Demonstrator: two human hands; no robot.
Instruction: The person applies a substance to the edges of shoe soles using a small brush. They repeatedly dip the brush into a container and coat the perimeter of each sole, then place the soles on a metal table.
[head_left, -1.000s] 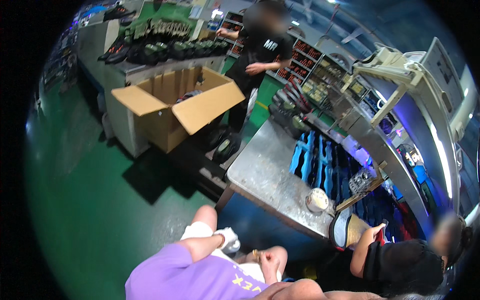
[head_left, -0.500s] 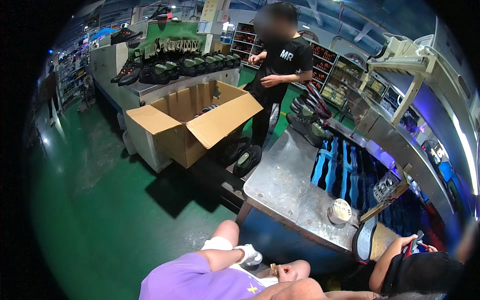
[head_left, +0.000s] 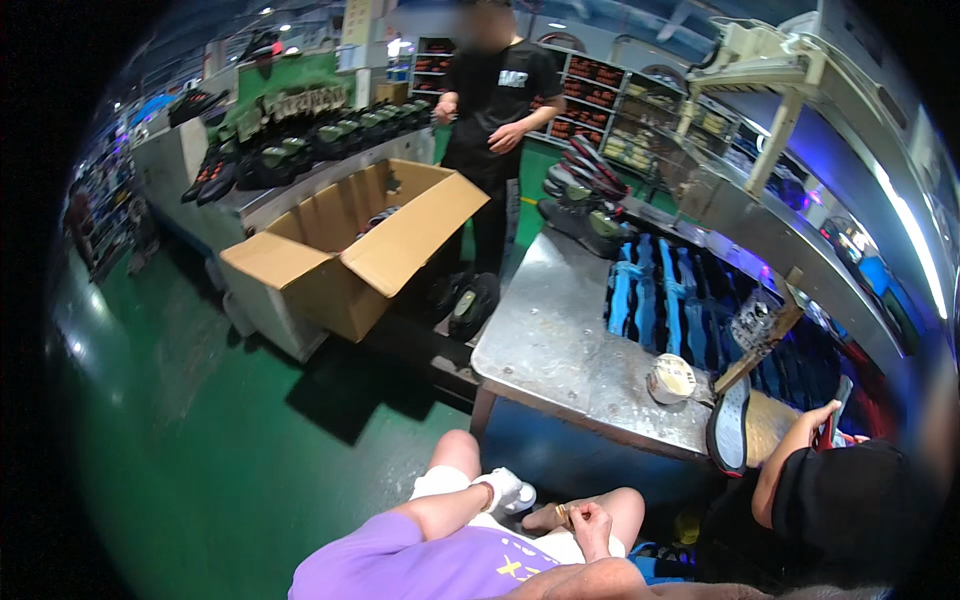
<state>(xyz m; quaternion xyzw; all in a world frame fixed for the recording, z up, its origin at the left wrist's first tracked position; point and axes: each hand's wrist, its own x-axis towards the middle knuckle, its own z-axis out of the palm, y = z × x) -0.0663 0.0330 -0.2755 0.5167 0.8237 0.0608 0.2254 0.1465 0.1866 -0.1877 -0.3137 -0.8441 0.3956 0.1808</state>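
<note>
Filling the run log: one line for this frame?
left hand: in white covering, near knee | right hand: pinching small tan item | steel table: ahead | open cardboard box: beyond, left

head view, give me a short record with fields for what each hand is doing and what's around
left hand: left hand in a white glove, resting near the knee, grip cannot be told
right hand: right hand bare, fingers closed on a small brownish item
ahead: metal table with a small round tin
left of table: open cardboard box
floor: green floor
</note>
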